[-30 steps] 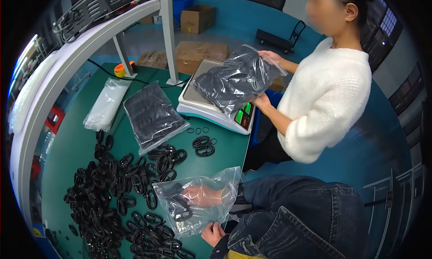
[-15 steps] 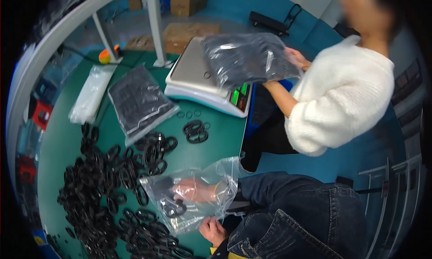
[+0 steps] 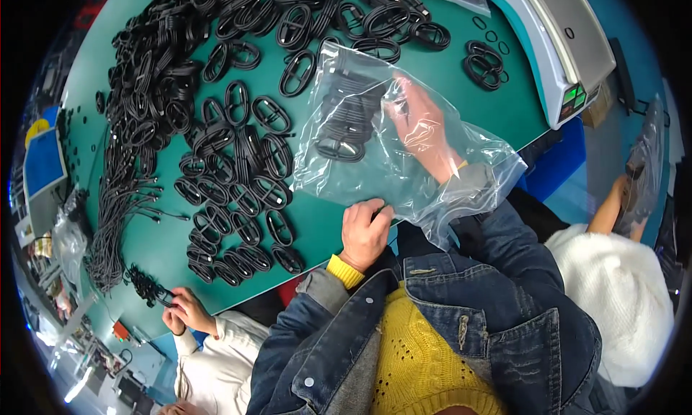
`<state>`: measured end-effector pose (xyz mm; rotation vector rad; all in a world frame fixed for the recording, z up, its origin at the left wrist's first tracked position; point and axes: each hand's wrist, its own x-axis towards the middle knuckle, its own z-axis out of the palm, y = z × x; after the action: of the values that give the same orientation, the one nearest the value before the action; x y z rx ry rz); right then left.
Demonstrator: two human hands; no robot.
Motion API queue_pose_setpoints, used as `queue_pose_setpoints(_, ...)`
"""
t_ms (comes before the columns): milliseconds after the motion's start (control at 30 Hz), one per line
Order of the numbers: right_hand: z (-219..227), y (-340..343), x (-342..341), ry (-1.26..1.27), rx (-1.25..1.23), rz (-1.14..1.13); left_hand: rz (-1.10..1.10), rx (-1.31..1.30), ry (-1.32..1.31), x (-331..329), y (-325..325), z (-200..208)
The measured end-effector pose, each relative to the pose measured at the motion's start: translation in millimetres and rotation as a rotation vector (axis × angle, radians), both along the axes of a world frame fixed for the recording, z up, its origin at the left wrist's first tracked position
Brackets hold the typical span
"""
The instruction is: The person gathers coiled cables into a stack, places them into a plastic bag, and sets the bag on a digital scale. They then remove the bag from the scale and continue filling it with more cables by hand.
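Right hand (image 3: 424, 126), fingers loosely extended, is inside the clear plastic bag (image 3: 353, 186) beside coiled black cables (image 3: 351, 112). Left hand (image 3: 365, 235) rests curled near the bag's edge, grip unclear. Green scale display (image 3: 574, 95) is illegibly small.

The right hand (image 3: 424, 130) is inside a clear bag (image 3: 346, 191) at the counter's (image 3: 454, 65) near edge, its grip just beside stacked black coils (image 3: 349, 112) in the bag; whether it touches them is unclear. The left hand (image 3: 366, 231) rests at the same edge with bent fingers, beside the bag's lower rim. Left of the bag, loose coils (image 3: 245, 177) lie in rough rows, joining a dense heap (image 3: 169, 76) toward the far left; uncoiled cables (image 3: 115, 213) spread near the left edge. Toward the right edge, a pair of coils (image 3: 483, 60) lies among small rings (image 3: 491, 41), beside a white scale (image 3: 551, 25). At the near left corner, a co-worker's hands (image 3: 193, 312) hold a black cable (image 3: 167, 297).
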<state>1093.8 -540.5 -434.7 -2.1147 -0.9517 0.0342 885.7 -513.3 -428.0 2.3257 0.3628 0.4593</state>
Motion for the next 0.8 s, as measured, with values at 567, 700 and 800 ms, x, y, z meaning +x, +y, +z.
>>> queue_pose_setpoints(567, -3, 15, 11, 0.897, 0.089, -0.146, -0.020, 0.014, -0.014, 0, -9, 3)
queue_pose_setpoints(700, 1, -6, 13, 0.803, 0.067, 0.026, -0.145, 0.001, -0.013, 0, -14, 6)
queue_pose_setpoints(800, 18, -25, 16, 0.746, 0.048, 0.165, -0.290, -0.056, 0.009, -1, -24, 13)
